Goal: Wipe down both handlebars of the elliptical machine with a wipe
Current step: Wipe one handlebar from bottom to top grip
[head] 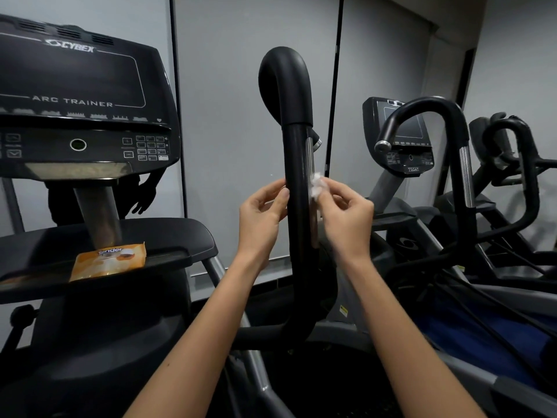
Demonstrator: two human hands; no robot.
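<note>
wipe (pixel 316 186) in pinch of right hand (pixel 346 215)

black console tray (pixel 180 236), orange wipes packet (pixel 109 260) lying flat on it

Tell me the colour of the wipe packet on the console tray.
The wipe packet is orange with white lettering, clearest in the head view.

A black handlebar (pixel 297 164) stands upright in the middle of the scene, its top bent over in a rounded hook toward the left. A silver metal strip (pixel 310 155) runs down its right side. A small, crumpled white wipe (pixel 316 185) lies against that strip at mid-height, pinched in the right hand (pixel 346 212)
</note>
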